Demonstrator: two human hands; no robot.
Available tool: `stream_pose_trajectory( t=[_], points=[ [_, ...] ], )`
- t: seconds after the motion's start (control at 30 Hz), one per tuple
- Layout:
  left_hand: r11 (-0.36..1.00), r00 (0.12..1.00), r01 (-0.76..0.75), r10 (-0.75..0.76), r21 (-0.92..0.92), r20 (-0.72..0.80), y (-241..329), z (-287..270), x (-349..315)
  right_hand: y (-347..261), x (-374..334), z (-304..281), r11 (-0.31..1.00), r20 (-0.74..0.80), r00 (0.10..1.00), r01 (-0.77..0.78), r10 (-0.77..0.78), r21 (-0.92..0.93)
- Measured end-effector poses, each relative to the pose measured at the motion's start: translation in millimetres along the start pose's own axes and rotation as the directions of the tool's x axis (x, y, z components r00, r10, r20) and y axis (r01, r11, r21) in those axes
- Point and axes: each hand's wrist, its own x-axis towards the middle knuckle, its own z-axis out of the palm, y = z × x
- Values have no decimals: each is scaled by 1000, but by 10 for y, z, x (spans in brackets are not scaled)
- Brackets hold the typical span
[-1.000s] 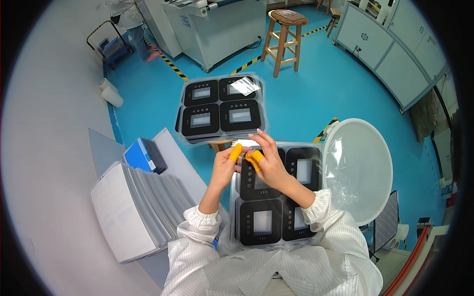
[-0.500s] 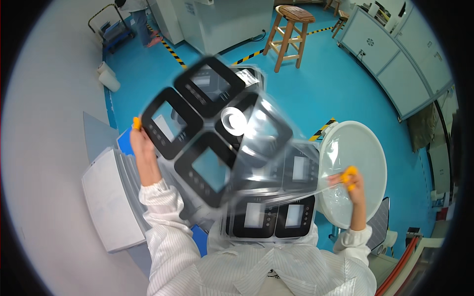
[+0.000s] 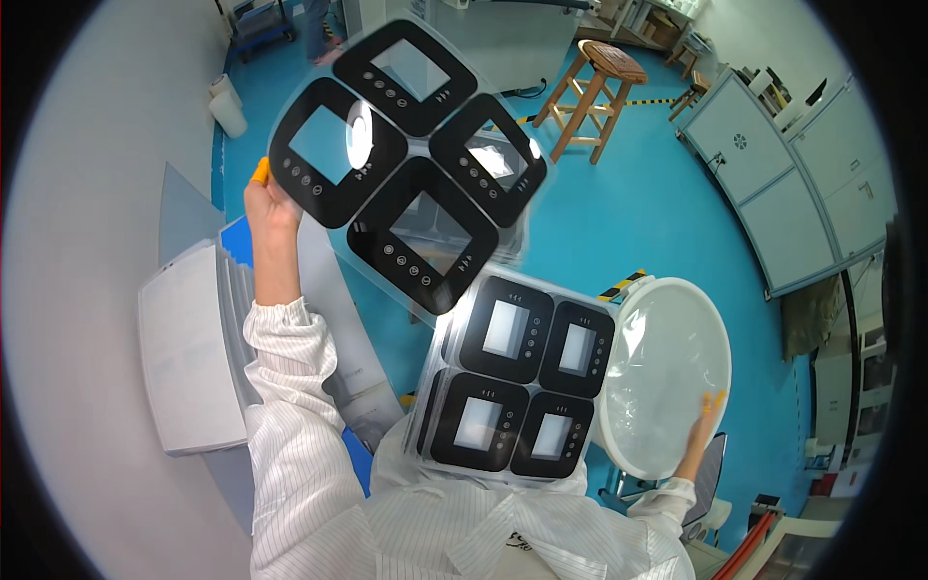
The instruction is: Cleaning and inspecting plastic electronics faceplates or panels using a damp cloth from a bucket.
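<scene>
My left hand (image 3: 271, 203), an orange cover on a fingertip, grips the left edge of a clear sheet of black panels (image 3: 418, 217). The sheet is raised and turned at an angle; its panels have clear windows and small round icons. On my lap lies a stack of similar panel sheets (image 3: 530, 382) in clear plastic, partly under the raised sheet's lower corner. My right hand (image 3: 704, 425), slightly blurred, is over the white round bin (image 3: 727, 338). Its orange-tipped fingers look apart, with nothing visible between them. Crumpled clear film (image 3: 643, 387) lies inside the bin.
A tall pile of white sheets (image 3: 193, 353) stands at my left, beside a grey wall. Further off are a wooden stool (image 3: 604, 77), light cabinets (image 3: 773, 155) and a person's legs (image 3: 317, 29). More panel sheets (image 3: 517, 227) show behind the raised sheet.
The clear film stretched between the raised sheet and my right hand has come away from the sheet. My left hand has lifted the sheet higher; my right hand has dropped lower over the bin.
</scene>
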Motion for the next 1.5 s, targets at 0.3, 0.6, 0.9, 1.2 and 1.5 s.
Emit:
stream_pose_trajectory(
  t=[0.3,0.6,0.9,1.2,1.5],
  points=[
    [993,998,16,-9,118,-60,-185,184,-5,1062,-390,-1609,-568,-547,154,-218,-823,793],
    [953,995,24,6,302,-99,-349,280,-119,792,-359,-1344,-327,-58,428,-590,-902,738],
    [705,989,-129,147,697,34,-567,274,-192,844,198,-1402,-672,96,708,-698,-700,249],
    [897,995,-61,90,439,-46,-657,73,-25,1821,881,-1651,-875,113,874,-481,-473,57],
    [996,974,79,-66,51,-217,-657,-86,66,2269,964,-1703,-888,81,900,-437,-429,142]
  ],
)
